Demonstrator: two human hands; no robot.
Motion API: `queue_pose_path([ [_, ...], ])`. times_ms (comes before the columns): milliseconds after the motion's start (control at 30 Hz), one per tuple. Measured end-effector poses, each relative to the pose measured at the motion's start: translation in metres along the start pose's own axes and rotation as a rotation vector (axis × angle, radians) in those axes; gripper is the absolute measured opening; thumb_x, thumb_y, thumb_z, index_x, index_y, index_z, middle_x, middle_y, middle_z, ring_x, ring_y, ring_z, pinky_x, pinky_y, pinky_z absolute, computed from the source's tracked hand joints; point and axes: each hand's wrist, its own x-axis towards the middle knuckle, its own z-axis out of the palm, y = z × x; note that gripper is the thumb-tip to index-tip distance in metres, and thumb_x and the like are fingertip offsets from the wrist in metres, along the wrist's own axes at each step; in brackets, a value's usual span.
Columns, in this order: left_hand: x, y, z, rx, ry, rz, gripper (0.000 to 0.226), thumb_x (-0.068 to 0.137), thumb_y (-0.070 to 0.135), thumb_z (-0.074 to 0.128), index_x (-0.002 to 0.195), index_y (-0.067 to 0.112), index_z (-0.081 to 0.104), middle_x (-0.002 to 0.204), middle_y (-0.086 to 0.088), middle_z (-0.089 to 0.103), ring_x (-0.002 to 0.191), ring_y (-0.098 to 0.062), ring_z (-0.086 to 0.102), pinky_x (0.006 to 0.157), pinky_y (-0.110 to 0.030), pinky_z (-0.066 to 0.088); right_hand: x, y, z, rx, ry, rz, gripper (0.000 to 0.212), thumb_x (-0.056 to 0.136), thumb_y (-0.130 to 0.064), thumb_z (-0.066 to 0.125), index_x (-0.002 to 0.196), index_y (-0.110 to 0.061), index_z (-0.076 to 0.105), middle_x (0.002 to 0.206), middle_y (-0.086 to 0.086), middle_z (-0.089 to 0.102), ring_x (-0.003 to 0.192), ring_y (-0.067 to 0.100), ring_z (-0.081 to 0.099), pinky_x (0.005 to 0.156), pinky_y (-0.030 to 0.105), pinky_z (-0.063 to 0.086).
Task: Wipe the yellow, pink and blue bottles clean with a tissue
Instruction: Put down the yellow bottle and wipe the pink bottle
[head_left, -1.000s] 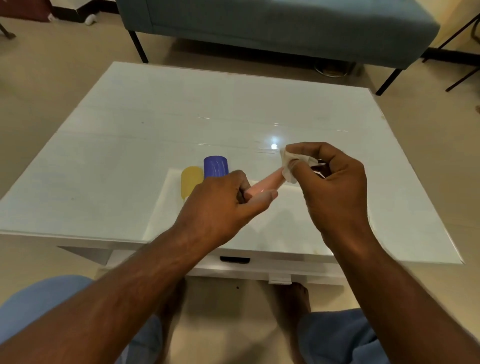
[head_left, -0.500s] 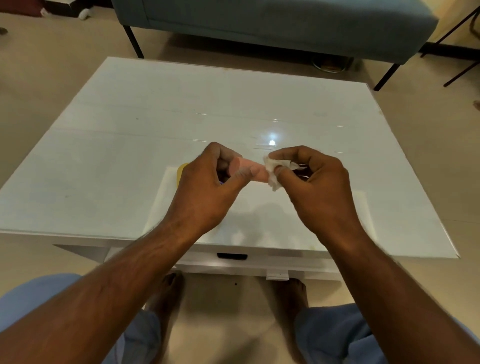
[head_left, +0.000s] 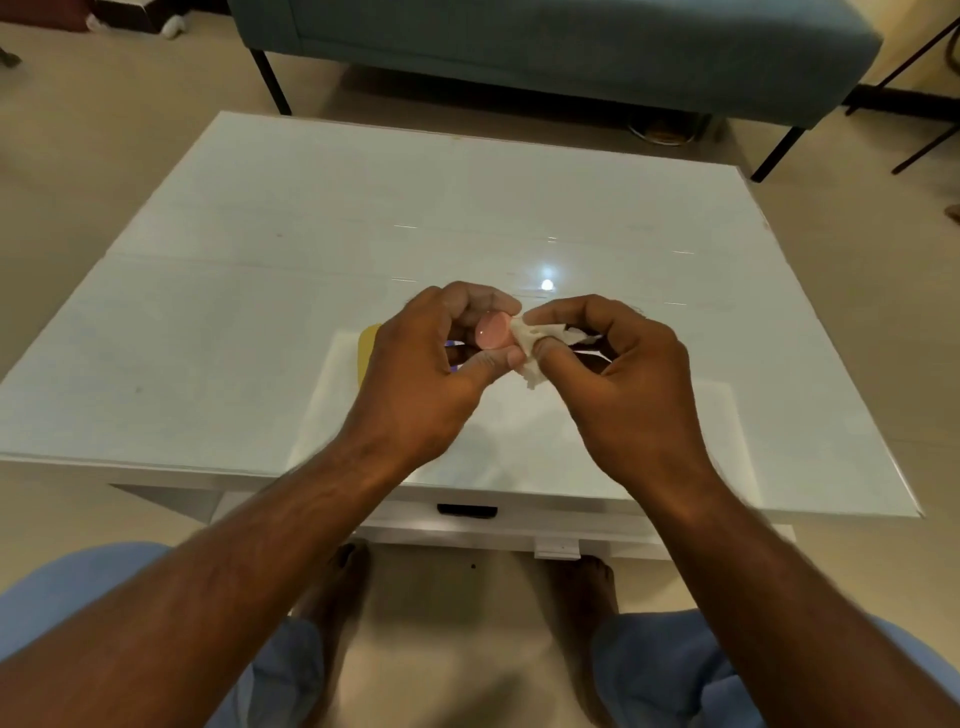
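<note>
Head view: pink bottle (head_left: 493, 332) now end-on — left grip (head_left: 415, 384) holds it, right (head_left: 623, 384) pinches tissue (head_left: 530, 345).

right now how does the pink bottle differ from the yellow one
The pink bottle is held up off the table in the left hand, its round end facing the camera; the yellow bottle is in neither hand and sits behind that hand. The tissue, pinched in the right hand, touches the pink bottle, not the yellow one. The pink end shows fully; the yellow bottle is mostly hidden.
</note>
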Motion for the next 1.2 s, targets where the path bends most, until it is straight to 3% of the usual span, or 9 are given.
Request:
queue_pose_path([
  [167,0.001,0.001,-0.003,-0.002,0.037,0.039,0.033,0.084,0.034,0.076,0.108,0.045,0.057,0.105,0.024,0.060,0.094,0.024,0.054,0.076,0.005,0.040,0.004,0.001,-0.005,-0.008,-0.016,0.042,0.013,0.092,-0.018,0.076,0.104,-0.021,0.079,0.096,-0.008,0.078,0.090,0.010,0.074,0.082,0.029,0.064],
  [400,0.001,0.002,-0.001,0.008,0.074,0.078,0.034,0.085,0.031,0.076,0.114,0.039,0.059,0.112,0.016,0.063,0.097,0.016,0.058,0.080,0.002,0.042,0.007,0.004,-0.007,-0.035,0.009,0.081,0.010,0.092,-0.021,0.077,0.102,-0.023,0.078,0.094,-0.012,0.076,0.088,0.006,0.072,0.082,0.027,0.063],
  [533,0.001,0.000,0.001,-0.019,0.046,0.036,0.033,0.084,0.036,0.076,0.114,0.036,0.062,0.112,0.016,0.067,0.098,0.016,0.060,0.079,0.002,0.043,0.000,-0.003,-0.002,0.006,0.009,-0.036,0.011,0.092,-0.017,0.076,0.102,-0.020,0.079,0.094,-0.009,0.078,0.090,0.010,0.074,0.078,0.019,0.061],
  [667,-0.002,0.006,0.002,-0.001,0.072,0.090,0.035,0.084,0.031,0.078,0.113,0.035,0.060,0.109,0.014,0.064,0.097,0.015,0.059,0.080,0.000,0.044,0.008,0.006,-0.007,-0.039,0.073,0.072,0.008,0.092,-0.021,0.076,0.099,-0.024,0.078,0.089,-0.013,0.076,0.084,0.003,0.072,0.074,0.018,0.060],
  [800,-0.002,0.007,0.000,-0.010,0.077,0.023,0.033,0.082,0.040,0.077,0.111,0.036,0.062,0.100,0.024,0.066,0.092,0.013,0.062,0.076,0.001,0.045,0.001,-0.002,-0.004,0.001,0.034,-0.040,0.012,0.092,-0.017,0.075,0.102,-0.021,0.079,0.095,-0.008,0.077,0.090,0.009,0.073,0.077,0.015,0.060],
  [867,-0.002,0.008,0.001,-0.007,0.077,0.000,0.034,0.081,0.043,0.077,0.110,0.037,0.062,0.094,0.028,0.065,0.087,0.013,0.063,0.073,0.002,0.044,0.004,0.002,-0.004,-0.004,0.052,0.042,0.015,0.092,-0.016,0.074,0.101,-0.026,0.079,0.094,-0.011,0.077,0.088,0.006,0.073,0.076,0.016,0.059],
  [933,-0.002,0.007,0.001,-0.044,0.102,-0.041,0.036,0.080,0.043,0.078,0.111,0.034,0.062,0.089,0.025,0.067,0.084,0.012,0.064,0.072,0.001,0.046,0.008,0.005,-0.008,0.001,0.062,0.108,0.015,0.092,-0.016,0.075,0.101,-0.026,0.079,0.092,-0.011,0.078,0.086,0.005,0.073,0.078,0.022,0.062],
  [1100,-0.005,0.002,0.005,-0.110,0.098,-0.143,0.040,0.077,0.048,0.078,0.104,0.026,0.059,0.089,0.019,0.067,0.082,0.011,0.064,0.065,-0.002,0.047,-0.002,-0.007,-0.002,0.041,0.020,-0.068,0.020,0.091,-0.006,0.072,0.105,-0.018,0.080,0.099,-0.006,0.078,0.095,0.009,0.074,0.080,0.021,0.062],
  [1200,-0.007,0.000,0.008,-0.098,0.097,-0.159,0.033,0.080,0.042,0.079,0.101,0.027,0.058,0.087,0.018,0.064,0.080,0.013,0.062,0.062,-0.003,0.047,0.010,0.001,-0.010,0.024,0.113,0.062,0.019,0.093,-0.012,0.072,0.104,-0.024,0.080,0.096,-0.011,0.079,0.089,0.005,0.074,0.084,0.025,0.063],
])
